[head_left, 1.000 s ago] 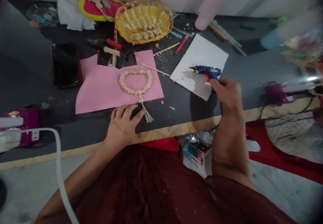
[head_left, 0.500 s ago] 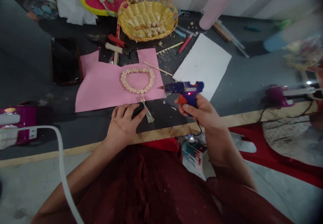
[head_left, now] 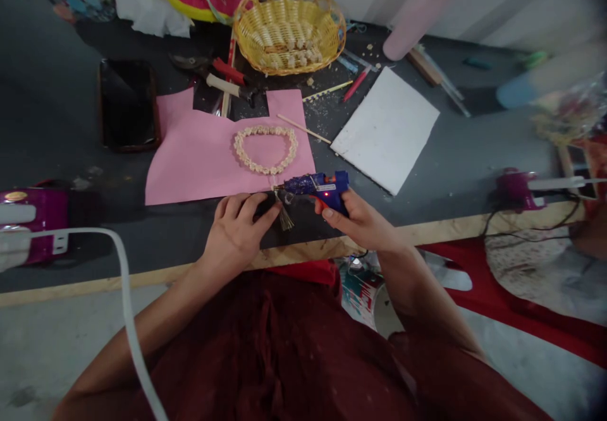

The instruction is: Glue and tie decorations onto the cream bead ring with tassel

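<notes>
A ring of small cream flower-like beads lies on a pink sheet, and a pale string tassel hangs from its near side onto the dark tabletop. My left hand rests at the table's front, fingers slightly bent and apart, with the thumb tip against the tassel. In my right hand is a blue hot glue gun with an orange trigger and a lit red light. Its nozzle points left and meets the top of the tassel, just below the ring. Whether glue is coming out cannot be made out.
Behind the sheet stand a yellow wicker basket with small pieces and pliers. A phone lies left, a white board right. A white cable crosses the left front. At far right is another person's blue sleeve.
My right hand has moved left with the glue gun, bringing its nozzle from beside the pink sheet to the tassel's top. My left hand has stayed by the tassel.
</notes>
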Tool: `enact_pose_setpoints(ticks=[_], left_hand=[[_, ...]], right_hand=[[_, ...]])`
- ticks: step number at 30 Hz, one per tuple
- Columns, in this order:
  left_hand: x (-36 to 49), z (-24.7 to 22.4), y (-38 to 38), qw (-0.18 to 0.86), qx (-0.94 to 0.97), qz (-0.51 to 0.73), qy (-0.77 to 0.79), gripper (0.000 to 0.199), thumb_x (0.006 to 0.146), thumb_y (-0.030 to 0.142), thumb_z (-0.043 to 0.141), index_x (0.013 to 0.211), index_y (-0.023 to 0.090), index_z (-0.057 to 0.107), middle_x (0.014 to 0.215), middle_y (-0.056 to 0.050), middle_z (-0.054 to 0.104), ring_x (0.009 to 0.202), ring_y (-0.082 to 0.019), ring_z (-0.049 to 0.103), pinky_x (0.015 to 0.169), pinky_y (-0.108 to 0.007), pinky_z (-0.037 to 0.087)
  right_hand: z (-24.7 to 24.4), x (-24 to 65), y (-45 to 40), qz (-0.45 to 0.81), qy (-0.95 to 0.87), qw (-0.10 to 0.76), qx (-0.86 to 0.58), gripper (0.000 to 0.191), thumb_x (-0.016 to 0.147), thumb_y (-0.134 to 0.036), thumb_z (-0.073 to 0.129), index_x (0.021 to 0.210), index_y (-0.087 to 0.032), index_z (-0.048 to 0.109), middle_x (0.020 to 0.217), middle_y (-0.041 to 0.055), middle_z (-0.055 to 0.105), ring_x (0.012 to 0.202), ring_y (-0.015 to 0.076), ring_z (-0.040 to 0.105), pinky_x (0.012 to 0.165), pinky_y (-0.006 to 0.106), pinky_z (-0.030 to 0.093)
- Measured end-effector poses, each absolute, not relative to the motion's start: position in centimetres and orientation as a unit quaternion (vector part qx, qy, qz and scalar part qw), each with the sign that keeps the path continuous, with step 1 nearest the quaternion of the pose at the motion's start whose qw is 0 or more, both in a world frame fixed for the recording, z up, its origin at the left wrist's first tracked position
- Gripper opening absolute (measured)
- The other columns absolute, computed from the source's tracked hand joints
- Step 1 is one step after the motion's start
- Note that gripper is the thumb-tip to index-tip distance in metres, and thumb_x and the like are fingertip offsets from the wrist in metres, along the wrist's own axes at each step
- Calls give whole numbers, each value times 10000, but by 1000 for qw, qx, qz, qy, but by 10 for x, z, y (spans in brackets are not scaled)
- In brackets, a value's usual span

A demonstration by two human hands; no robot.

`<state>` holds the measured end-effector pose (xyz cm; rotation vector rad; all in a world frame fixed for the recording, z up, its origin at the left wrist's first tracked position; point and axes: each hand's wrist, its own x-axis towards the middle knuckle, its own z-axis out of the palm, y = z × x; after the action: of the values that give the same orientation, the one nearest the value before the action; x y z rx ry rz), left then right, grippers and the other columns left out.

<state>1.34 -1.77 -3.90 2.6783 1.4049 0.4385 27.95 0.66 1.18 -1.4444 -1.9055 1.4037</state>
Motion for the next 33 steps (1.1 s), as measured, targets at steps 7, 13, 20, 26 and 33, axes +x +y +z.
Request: enact_pose_setpoints(ticks=[7,13,20,26,33], left_hand=[[13,-39,-17,57,876,150,455,487,893,124,485,1346,278,575,1300,-118,572,1128,-301,486,955,-492,419],[13,-40,-17,62,874,148,459,483,898,139,479,1348,288,572,1307,-117,566,1137,-302,482,960,-492,417],[13,-40,-18,53,875,145,459,501,876,116,499,1343,279,577,1305,-119,570,1134,-309,474,952,-498,423],[13,-39,-18,49,877,142,457,501,879,115,497,1348,274,572,1298,-121,570,1129,-306,475,949,-491,425],[13,-39,-18,48,876,143,458,487,890,131,492,1347,276,573,1298,-117,570,1124,-305,482,951,-492,423]], right_hand=[[12,281,6,489,-680,189,-512,287,952,-473,511,1025,-202,570,939,51,584,841,181,561,789,381,509],[12,282,6,487,-682,198,-509,294,951,-478,517,1024,-202,589,962,52,591,843,174,568,795,359,506],[11,281,6,476,-691,182,-512,283,955,-463,513,1017,-195,581,978,60,599,840,174,563,789,358,504],[10,280,7,471,-696,185,-510,272,954,-456,513,1013,-200,582,971,65,606,852,192,582,792,389,520],[6,281,10,470,-696,200,-504,281,950,-445,529,1081,-206,599,1055,76,628,943,214,604,866,413,528]])
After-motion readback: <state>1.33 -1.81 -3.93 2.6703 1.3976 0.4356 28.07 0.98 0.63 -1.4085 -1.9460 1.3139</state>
